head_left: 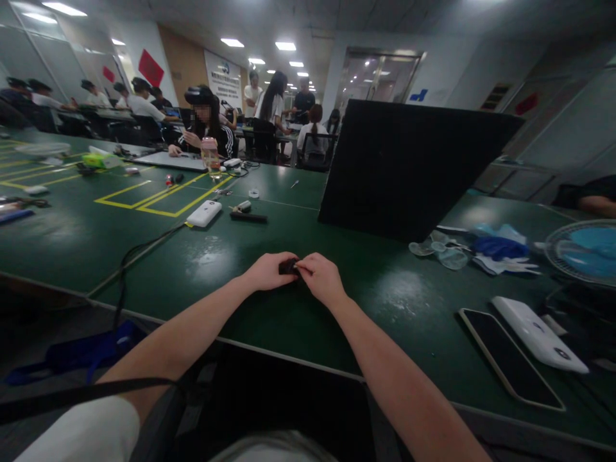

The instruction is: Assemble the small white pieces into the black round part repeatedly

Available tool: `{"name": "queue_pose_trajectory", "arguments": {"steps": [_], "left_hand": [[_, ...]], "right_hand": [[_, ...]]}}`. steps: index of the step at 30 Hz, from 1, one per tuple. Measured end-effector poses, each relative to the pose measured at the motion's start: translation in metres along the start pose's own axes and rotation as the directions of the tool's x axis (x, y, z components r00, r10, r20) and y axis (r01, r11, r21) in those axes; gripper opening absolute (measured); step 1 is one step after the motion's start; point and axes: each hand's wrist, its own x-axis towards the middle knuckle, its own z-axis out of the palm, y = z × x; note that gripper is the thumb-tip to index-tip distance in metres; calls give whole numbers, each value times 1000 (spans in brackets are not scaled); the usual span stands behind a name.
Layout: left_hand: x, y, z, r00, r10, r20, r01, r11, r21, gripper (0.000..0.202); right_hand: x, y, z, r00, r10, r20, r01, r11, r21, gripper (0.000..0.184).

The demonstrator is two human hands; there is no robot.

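Observation:
Both my hands meet over the green table (298,340), close to its front edge. My left hand (268,271) is closed round a small dark object (287,267), whose kind I cannot make out. With thumb and forefinger pressed together, my right hand (319,274) pinches at the right side of that object. A small pale bit shows at these fingertips, too small to name. Beyond my hands lies a black bar-shaped item (248,217), with a small white piece (244,206) beside it. A white power bank (205,213) with a cable rests further left.
A large black panel (409,167) stands ahead on the right. Right of it are gloves (505,247) and a fan (584,250). A smartphone (513,356) and a white device (539,333) lie near right. Opposite, a person sits behind a pink bottle (210,157).

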Motion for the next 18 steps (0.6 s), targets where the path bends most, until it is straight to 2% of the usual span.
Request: {"name": "queue_pose_trajectory", "arguments": {"steps": [4,8,10,12,13,15,18], "left_hand": [[1,-2,0,1000,-8,-13,8,1000,-4,50],[0,-4,-2,1000,-3,-8,3,1000,-1,52],[0,-5,-3,1000,-11,-3,11,1000,-1,53],[0,-5,-5,1000,-26,-4,26,1000,-5,53],[0,-5,-5,999,-34,-4,34,999,-7,53],[0,-6,-6,999,-49,-10,49,999,-6,52],[1,-8,-6,996,-79,-39,80,997,6,51]], "right_hand": [[1,0,-2,999,34,39,-33,999,-29,24],[-1,0,-14,989,9,148,2,997,-77,23],[-3,2,-27,991,13,133,-1,996,-90,27],[-4,7,-43,997,51,59,-44,993,-109,35],[-5,11,-51,995,80,57,-73,990,-119,38],[-7,18,-65,977,154,146,-128,976,-174,41],[-11,27,-76,917,279,284,-217,948,-231,49]]}}
